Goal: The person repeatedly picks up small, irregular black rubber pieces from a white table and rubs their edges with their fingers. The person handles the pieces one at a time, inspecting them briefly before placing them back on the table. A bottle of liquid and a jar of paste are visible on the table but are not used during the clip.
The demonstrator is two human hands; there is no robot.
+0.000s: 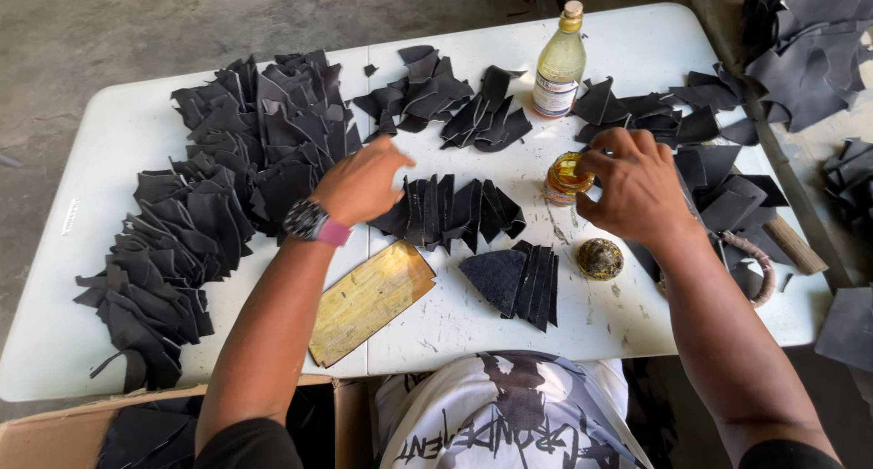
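Observation:
My left hand [362,182], with a watch on the wrist, rests fingers-down on the left end of a fanned row of black leather pieces [455,210] at the middle of the white table [637,42]. My right hand [637,183] reaches over a small open jar of amber glue [564,176], fingers bent toward its rim; what it pinches is hidden. A second fan of black pieces [518,283] lies near me. The jar's stained lid [599,258] sits to its right. A yellowed board [368,301] lies at the near edge.
A large heap of black cut pieces [218,196] covers the table's left side. More pieces lie at the back [446,101] and right [718,183]. A clear bottle of yellowish liquid [559,64] stands at the back. A cardboard box [109,428] sits below left.

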